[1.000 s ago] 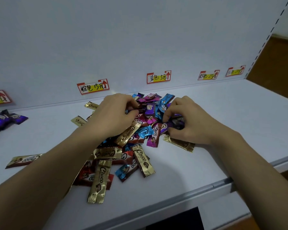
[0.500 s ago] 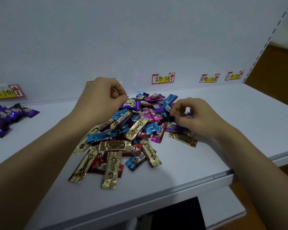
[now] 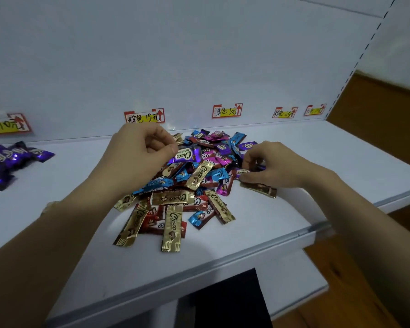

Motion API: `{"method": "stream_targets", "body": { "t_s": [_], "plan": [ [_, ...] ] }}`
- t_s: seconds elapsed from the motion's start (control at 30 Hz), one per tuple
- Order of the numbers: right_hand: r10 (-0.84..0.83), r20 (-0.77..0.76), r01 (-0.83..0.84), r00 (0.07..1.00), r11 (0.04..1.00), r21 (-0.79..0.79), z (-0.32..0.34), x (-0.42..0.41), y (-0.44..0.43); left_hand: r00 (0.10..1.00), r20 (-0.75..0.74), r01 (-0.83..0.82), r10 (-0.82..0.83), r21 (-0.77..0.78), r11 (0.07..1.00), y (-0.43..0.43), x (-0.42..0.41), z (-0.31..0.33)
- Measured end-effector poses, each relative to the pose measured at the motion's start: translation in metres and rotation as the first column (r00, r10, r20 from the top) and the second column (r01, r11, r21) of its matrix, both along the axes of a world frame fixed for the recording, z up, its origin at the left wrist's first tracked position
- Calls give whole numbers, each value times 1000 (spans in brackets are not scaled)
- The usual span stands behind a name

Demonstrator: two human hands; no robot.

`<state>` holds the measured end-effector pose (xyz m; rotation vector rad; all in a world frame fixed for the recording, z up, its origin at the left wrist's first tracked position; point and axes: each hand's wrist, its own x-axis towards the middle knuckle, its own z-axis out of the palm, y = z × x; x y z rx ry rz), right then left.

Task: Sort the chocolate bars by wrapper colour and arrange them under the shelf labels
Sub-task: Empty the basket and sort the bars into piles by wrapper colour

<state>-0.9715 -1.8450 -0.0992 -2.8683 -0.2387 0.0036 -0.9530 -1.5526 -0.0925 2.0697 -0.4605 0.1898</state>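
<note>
Gold bars (image 3: 172, 229) at the near edge of the pile (image 3: 219, 176) point lengthwise at the person, the right hand (image 3: 277, 166) pinches a bar (image 3: 243, 172) at its right edge, and farther back the left hand (image 3: 137, 155) pinches a purple bar (image 3: 187, 154) lying crosswise, jutting right of its fingertips.
</note>
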Motion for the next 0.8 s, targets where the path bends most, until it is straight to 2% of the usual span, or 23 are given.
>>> {"method": "stream_targets", "body": {
  "t_s": [0.1, 0.23, 0.33, 0.57, 0.7, 0.8],
  "plan": [
    [-46, 26, 49, 999, 994, -99, 12, 0, 4, 998, -56, 0, -1, -33, 999, 1, -4, -5],
    [-80, 182, 89, 980, 995, -47, 41, -2, 15, 995, -102, -20, 8, -112, 994, 7, -4, -4],
    [-78, 223, 63, 972, 995, 72, 56, -7, 34, 995, -88, -52, 41, -123, 991, 13, -2, 1],
    [-11, 107, -30, 994, 926, 376, 46, 15, 99, 974, 44, -219, 223, -66, 973, 86, 2, 1],
    [85, 104, -121, 991, 896, 426, 37, 36, 161, 931, 61, -359, 359, -12, 933, 148, -3, -6],
    [150, 98, -178, 984, 888, 424, 31, 52, 211, 898, 39, -437, 439, -42, 898, 188, -6, -11]
  ]
}}
